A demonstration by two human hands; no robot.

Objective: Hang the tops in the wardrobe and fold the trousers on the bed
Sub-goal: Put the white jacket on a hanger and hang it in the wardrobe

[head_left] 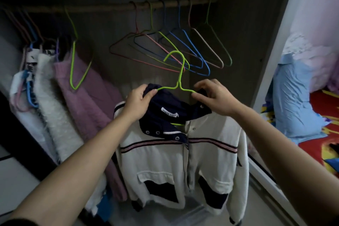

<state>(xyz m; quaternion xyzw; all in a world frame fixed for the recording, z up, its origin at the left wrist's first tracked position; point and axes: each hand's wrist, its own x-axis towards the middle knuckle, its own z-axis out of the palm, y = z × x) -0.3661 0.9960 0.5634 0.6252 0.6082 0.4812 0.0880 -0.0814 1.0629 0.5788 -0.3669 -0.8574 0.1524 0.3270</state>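
Jacket (183,161) on green hanger (180,79), not yet on rail (110,8). Left grip (137,102) pinches navy collar (165,108); right grip (214,97) pinches, apparently, the hanger wire. Risk: collar unseated, slips off once released.

White jacket (183,161) — navy hood, striped chest — draped on a green wire hanger (180,71), hook below wardrobe rail (117,8).

The person's left forearm (78,154) is bare from the wrist up to the lower left corner of the frame, where the edge of a dark sleeve (12,223) begins. The right forearm (275,137) is bare up to the right frame edge. The left hand (138,102) and right hand (216,97) are uncovered.
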